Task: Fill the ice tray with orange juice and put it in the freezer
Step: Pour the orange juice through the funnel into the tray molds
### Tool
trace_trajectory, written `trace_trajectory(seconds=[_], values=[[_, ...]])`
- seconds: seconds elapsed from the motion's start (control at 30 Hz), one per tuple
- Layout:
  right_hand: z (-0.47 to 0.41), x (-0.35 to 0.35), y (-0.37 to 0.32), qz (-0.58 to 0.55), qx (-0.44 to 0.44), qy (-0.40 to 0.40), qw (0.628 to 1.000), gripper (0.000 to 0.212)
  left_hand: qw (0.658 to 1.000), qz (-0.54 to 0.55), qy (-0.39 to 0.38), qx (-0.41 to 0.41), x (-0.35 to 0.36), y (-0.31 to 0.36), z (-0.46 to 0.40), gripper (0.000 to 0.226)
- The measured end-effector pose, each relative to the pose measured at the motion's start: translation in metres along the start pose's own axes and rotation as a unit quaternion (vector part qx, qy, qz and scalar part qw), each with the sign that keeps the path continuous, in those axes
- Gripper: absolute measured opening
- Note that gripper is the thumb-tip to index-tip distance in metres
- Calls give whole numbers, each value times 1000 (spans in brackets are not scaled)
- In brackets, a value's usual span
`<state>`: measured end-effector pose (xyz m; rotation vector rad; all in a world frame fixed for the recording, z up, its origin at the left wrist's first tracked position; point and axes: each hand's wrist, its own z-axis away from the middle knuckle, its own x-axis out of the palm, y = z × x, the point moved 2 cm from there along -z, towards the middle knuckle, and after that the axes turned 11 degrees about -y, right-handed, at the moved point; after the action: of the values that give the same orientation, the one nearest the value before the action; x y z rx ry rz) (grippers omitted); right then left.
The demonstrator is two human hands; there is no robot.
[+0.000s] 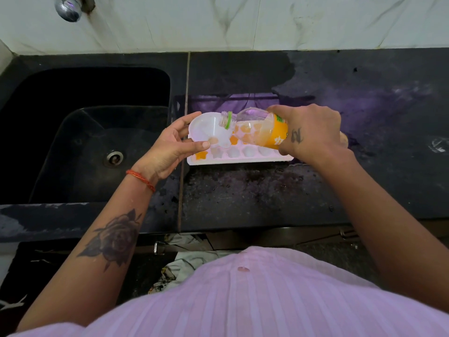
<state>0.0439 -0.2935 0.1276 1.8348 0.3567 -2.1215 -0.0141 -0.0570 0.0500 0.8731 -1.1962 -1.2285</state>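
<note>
Right hand (308, 130) grips the tilted juice bottle (262, 130); left hand (175, 144) pinches the funnel (206, 128) over the ice tray (243, 159). Bottle appears nearly spent. A surge or funnel drift risks spillage onto the worktop (243, 190)

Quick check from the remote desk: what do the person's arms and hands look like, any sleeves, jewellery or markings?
Both forearms are bare, no sleeves in view. The left hand has a red-orange thread band at the wrist, and a large dark rose tattoo sits on that forearm. The right hand carries a small dark tattoo on its back. No rings show.
</note>
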Motion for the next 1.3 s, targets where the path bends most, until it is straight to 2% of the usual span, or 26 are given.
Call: trace_trajectory(seconds=[0.27,0.83,1.3], values=[[6,-2,5,46,-14,28,998,53,1000,5,-5,-9,5,-2,-4,71],[4,-7,0,59,-22,33,997,54,1000,-9,13,-15,11,3,-1,63],[0,-6,2,67,-17,41,997,53,1000,-3,3,-13,10,3,-4,76]])
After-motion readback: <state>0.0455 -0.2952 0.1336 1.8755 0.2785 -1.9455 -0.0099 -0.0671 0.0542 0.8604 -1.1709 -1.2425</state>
